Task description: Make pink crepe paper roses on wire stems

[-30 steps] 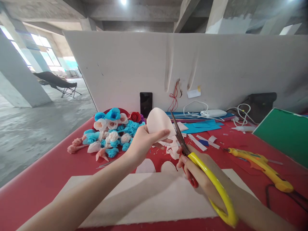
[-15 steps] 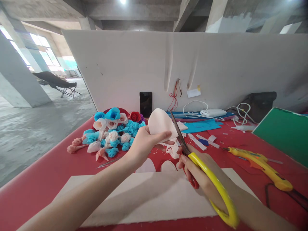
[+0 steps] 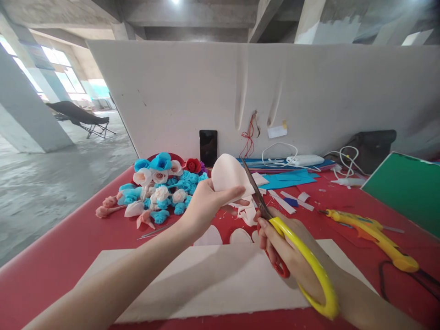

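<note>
Pinched between the thumb and fingers of my left hand [image 3: 215, 199] is a cream, rounded paper petal [image 3: 227, 173], held up over the table. My right hand [image 3: 285, 233] grips scissors [image 3: 304, 250] with one yellow and one red handle. Their dark blades point up and away, lying along the petal's right edge. Below my hands, cut cream petal pieces [image 3: 209, 236] lie at the far edge of a large cream sheet [image 3: 192, 284]. Crumpled cream scraps [image 3: 246, 213] rest just behind them.
Blue, cream and pink paper flowers [image 3: 161, 185] are heaped at the left of the red table [image 3: 51, 247]. A yellow glue gun [image 3: 371, 236] and a green board [image 3: 409, 190] lie right. A phone [image 3: 208, 147] leans on the back panel, near blue paper [image 3: 288, 178] and a white power strip [image 3: 305, 160].
The red handle has swung slightly down and away from the petal side, and the scissor blades have shifted a little left. My left hand and the petal stay nearly still.
</note>
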`<state>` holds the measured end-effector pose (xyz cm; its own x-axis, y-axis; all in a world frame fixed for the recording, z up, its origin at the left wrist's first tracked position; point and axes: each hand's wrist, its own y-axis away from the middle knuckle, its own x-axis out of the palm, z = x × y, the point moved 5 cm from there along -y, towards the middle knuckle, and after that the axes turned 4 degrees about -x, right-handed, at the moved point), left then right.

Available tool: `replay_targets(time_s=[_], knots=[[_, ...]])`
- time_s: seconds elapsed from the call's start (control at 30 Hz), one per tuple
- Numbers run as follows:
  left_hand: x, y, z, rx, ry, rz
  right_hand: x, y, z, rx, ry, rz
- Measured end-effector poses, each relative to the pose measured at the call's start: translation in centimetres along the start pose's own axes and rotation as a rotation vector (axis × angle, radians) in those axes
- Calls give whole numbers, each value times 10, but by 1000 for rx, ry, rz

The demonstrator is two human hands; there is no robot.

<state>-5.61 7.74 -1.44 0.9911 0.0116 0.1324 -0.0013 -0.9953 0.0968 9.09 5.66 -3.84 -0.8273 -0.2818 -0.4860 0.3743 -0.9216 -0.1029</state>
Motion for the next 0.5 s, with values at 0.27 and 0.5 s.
replay_targets(time_s=[0.27,0.5], knots=[[0,-2,2,16,16,23,4,1,-5,52,18,-19],[-1,-4,4,-38,15,-4,5,6,-8,139,-28,-27]])
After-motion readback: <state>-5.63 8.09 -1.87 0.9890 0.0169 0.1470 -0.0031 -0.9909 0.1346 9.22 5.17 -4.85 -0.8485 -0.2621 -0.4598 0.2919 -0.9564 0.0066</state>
